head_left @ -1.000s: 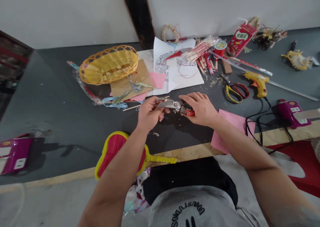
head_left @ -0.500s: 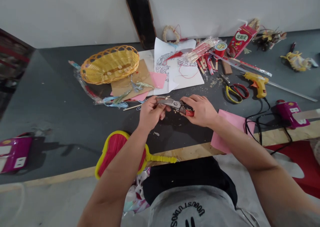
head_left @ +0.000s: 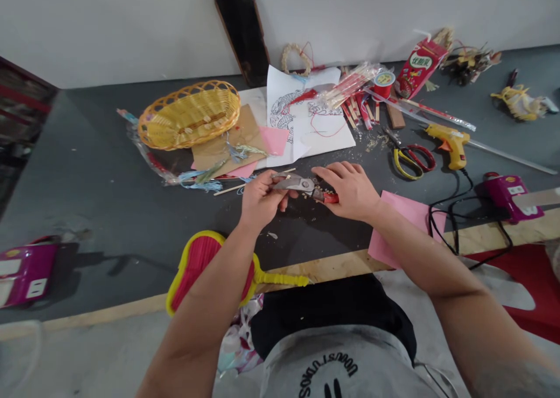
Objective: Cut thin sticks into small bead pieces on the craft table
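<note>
My right hand [head_left: 352, 192] is closed around the red handles of a pair of pruning shears [head_left: 301, 183], over the dark table. The grey blades point left and stand a little apart, with a small pale piece [head_left: 288, 177] by them. At the blade end my left hand [head_left: 263, 196] is closed, thumb and fingers pinched; what lies inside its grip is mostly hidden. Just past the blades the tip of a thin pale stick [head_left: 289, 170] shows. Small pale clippings are scattered on the table under the shears.
Near my left forearm lies a red fan-like piece with a yellow rim [head_left: 199, 258]. Beyond my hands are a wicker basket [head_left: 188, 118], printed paper [head_left: 286, 126] and a phone [head_left: 243, 36]. To the right are scissors [head_left: 411, 160], a yellow glue gun [head_left: 452, 144] and its black cord.
The shears' blades look slightly further apart, and the small pale piece shows between them. The thin stick tip beyond them is more visible. Both hands stay nearly in place.
</note>
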Tool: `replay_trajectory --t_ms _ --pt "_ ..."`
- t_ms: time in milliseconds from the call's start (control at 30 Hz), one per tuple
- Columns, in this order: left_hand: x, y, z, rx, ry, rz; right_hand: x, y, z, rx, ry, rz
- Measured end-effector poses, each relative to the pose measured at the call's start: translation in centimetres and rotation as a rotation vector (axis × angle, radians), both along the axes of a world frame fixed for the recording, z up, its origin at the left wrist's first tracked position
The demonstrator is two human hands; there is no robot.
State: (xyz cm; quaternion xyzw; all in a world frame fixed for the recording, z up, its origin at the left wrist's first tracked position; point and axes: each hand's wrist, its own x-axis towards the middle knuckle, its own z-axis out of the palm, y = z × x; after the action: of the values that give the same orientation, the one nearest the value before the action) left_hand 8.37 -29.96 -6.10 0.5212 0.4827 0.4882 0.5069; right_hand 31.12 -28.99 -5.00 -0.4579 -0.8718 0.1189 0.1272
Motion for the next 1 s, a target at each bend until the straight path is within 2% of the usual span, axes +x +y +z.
replay_trajectory --t_ms 300,800,1000 --pt "0.1 -0.11 0.02 -0.066 -0.082 -0.022 0.05 0.14 -0.32 -0.009 0.049 0.027" --pt "0.13 0.04 0.05 0.028 -0.036 -0.002 -0.39 -0.11 0.04 -0.002 -0.001 -0.004" --pt "-0.19 0.03 -0.37 -0.048 -0.081 -0.074 0.2 0.17 -0.06 -0.001 0.023 0.043"
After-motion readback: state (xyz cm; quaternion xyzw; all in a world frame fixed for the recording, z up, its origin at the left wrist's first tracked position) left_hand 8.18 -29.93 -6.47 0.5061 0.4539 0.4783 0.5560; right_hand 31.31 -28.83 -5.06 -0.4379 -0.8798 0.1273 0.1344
